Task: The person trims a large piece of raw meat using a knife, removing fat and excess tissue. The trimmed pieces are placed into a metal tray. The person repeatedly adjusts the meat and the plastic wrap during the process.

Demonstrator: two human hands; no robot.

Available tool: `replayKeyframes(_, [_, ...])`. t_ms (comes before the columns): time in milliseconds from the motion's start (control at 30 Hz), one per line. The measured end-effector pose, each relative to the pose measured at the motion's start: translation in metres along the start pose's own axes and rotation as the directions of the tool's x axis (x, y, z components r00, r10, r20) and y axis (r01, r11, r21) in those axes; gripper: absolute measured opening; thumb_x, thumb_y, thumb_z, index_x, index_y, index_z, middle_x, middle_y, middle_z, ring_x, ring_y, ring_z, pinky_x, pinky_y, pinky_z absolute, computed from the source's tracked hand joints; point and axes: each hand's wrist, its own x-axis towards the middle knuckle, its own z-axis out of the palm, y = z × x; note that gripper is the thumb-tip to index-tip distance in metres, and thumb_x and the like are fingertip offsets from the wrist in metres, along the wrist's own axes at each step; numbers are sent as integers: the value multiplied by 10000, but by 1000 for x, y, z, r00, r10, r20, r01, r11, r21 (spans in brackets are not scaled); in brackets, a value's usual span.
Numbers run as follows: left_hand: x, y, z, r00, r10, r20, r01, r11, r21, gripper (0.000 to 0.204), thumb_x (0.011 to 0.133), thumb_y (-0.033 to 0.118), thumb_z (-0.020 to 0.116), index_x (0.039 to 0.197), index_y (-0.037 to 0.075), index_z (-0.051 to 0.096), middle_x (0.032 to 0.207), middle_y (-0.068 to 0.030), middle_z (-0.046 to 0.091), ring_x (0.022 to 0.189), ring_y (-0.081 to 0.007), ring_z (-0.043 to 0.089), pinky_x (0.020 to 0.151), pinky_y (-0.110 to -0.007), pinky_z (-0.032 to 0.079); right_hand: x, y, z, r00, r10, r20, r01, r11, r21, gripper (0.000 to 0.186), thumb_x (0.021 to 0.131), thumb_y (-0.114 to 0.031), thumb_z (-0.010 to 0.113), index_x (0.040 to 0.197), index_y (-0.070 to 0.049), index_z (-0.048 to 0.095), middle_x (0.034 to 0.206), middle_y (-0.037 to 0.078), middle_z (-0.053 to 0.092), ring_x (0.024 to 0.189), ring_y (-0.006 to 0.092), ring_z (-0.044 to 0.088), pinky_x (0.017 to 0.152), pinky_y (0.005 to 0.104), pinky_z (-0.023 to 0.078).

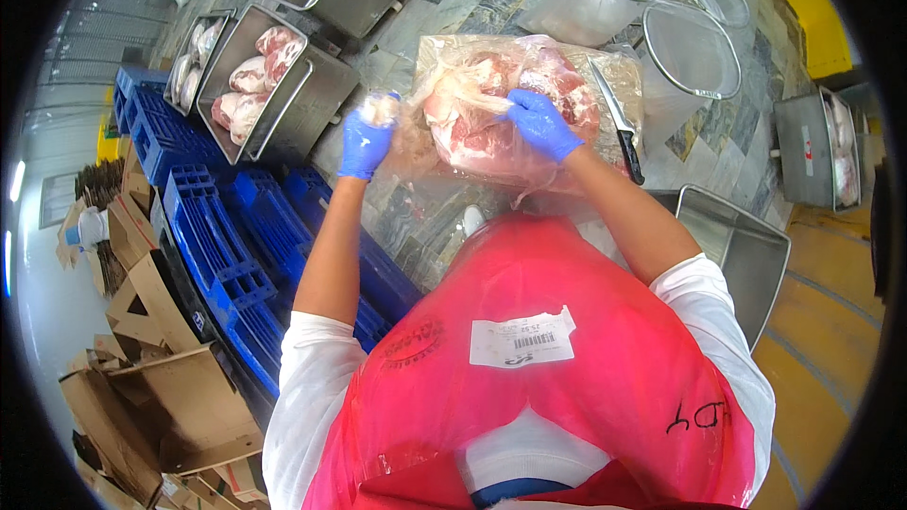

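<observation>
Large pieces of raw meat [477, 127] lie on a surface covered with clear plastic, inside a loosened clear plastic bag [463, 90]. My left hand [367, 140], in a blue glove, is closed left of the meat around a bunched, whitish, see-through wad that looks like part of the bag. Over the meat, my right hand [542, 123], gloved too, grips a twisted, stretched strand of the bag. To its right lies a knife [612, 104] with a long blade and a black handle, apart from both hands. Plastic and hands hide part of the meat.
Steel bins [312, 99] with more meat stand at the left, beside blue pallets [217, 246]. Cardboard boxes [179, 406] pile up at lower left. Clear-bag-lined round hoops [693, 47] stand at far right. An open steel bin [737, 236] is near my right elbow.
</observation>
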Motion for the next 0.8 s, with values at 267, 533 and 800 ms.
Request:
replayKeyframes(267, [-49, -18, 57, 964, 238, 117, -265, 896, 356, 297, 842, 232, 675, 1090, 69, 688, 1036, -162, 696, 927, -347, 669, 845, -422, 543, 22, 2, 5, 971, 204, 123, -198, 978, -61, 282, 917, -254, 558, 954, 14, 641, 889, 145, 709, 895, 221, 665, 822, 388, 518])
replayKeyframes(533, [-57, 2, 89, 996, -37, -82, 38, 999, 6, 411, 868, 288, 687, 1250, 140, 665, 1196, -157, 681, 1076, -353, 646, 937, -417, 517, 28, -29, 49, 962, 194, 191, -52, 819, -571, 555, 846, -411, 676, 1219, -3, 626, 1094, 256, 673, 1045, 376, 654, 914, 446, 506])
replayKeyframes(800, [-49, 7, 88, 990, -140, -20, 139, 989, -58, 683, 841, 384, 733, 1449, 184, 496, 1237, -216, 637, 1133, -390, 613, 973, -437, 495, 27, -18, 38, 958, 243, 151, -265, 953, 147, 358, 922, -227, 592, 1147, 50, 625, 950, 95, 684, 888, 171, 637, 804, 330, 511])
